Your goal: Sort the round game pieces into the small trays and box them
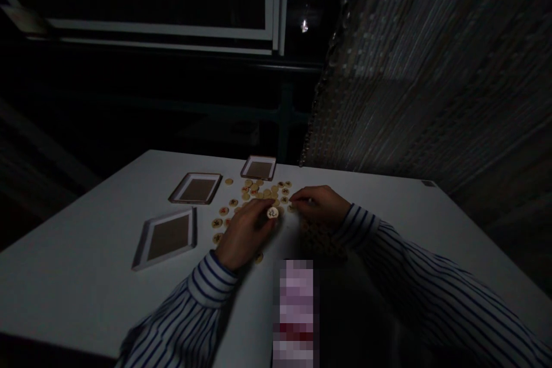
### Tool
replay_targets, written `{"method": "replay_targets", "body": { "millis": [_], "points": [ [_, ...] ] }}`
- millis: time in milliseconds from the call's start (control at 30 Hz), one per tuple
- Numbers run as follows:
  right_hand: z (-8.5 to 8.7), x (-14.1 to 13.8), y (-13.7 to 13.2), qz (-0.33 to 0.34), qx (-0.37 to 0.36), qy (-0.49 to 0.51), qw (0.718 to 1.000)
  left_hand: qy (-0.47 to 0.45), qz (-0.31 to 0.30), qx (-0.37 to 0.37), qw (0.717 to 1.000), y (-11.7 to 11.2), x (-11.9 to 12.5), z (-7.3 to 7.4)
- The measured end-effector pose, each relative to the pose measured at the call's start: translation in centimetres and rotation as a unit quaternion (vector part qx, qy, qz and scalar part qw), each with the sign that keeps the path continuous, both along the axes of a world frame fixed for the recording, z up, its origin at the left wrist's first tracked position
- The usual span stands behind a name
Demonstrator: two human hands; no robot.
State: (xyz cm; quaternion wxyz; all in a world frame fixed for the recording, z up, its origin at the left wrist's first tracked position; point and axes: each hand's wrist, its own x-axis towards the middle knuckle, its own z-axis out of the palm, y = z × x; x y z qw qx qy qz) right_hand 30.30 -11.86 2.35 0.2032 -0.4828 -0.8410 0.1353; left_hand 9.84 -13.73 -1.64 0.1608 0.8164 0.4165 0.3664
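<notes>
In the head view my left hand is closed, its thumb and fingers pinching a round wooden Chinese chess piece with a dark character facing me. To its right, my right hand is bent down with fingertips together at another Chinese chess piece on the white table; the fingers partly cover it. Between and beyond the hands lies a loose spread of several more pieces, some with red and some with dark characters. Below my right wrist sits a dark, patterned block, too shadowed to make out.
Three shallow trays or lids stand on the white table: one at the back, one at the left, one nearer. A bead curtain hangs behind the right side. A pixelated pinkish patch is in front.
</notes>
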Motion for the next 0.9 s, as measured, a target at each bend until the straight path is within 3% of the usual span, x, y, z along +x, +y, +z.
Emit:
{"method": "replay_targets", "body": {
  "millis": [267,500,633,767,900],
  "points": [
    [-1.8,3.2,-3.0,-0.014,-0.118,0.106,0.987,-0.057,-0.050,-0.014,0.997,-2.7,4.6,-1.0],
    [-3.0,4.3,-4.5,-0.043,-0.159,0.196,0.967,-0.071,-0.067,-0.048,0.994,-3.4,6.3,-1.6],
    [-4.1,4.6,-5.0,-0.039,-0.188,0.277,0.941,-0.101,-0.072,-0.074,0.989,-3.9,6.8,-2.0],
    [-5.2,4.9,-5.3,-0.032,-0.187,0.315,0.930,-0.171,-0.052,-0.164,0.970,-4.2,7.1,-2.5],
    [-6.1,5.1,-5.8,-0.034,-0.152,0.313,0.937,-0.263,-0.039,-0.322,0.909,-4.2,7.4,-2.7]
  ]
}}
